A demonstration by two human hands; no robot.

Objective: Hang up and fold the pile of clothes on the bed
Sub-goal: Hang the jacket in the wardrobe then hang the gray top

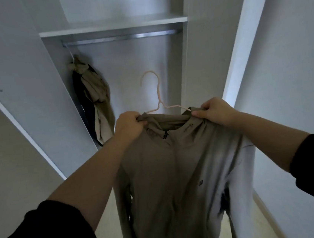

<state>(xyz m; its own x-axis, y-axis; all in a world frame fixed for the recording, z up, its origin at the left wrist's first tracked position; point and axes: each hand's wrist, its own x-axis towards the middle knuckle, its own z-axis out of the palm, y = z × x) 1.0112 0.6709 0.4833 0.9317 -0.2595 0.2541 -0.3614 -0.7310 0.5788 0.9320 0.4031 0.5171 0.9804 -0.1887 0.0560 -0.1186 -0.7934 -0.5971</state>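
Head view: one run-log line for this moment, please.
khaki shirt: on pink hanger | left hand: grips one shoulder | right hand: grips other shoulder | hook: below closet rail, not hung

The shirt (pixel 176 165) is held on a hanger (pixel 159 99) before the wardrobe (pixel 31 74), left hand (pixel 128 124) and right hand (pixel 214 111) at its shoulders. Behind, a rail (pixel 122 37) is set under a shelf (pixel 113 26), clothes (pixel 95 90) hung at its left end.

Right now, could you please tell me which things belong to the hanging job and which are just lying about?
In use: khaki shirt, pink hanger, left hand, right hand, closet rail.
Just there: hung clothes at left, shelf.
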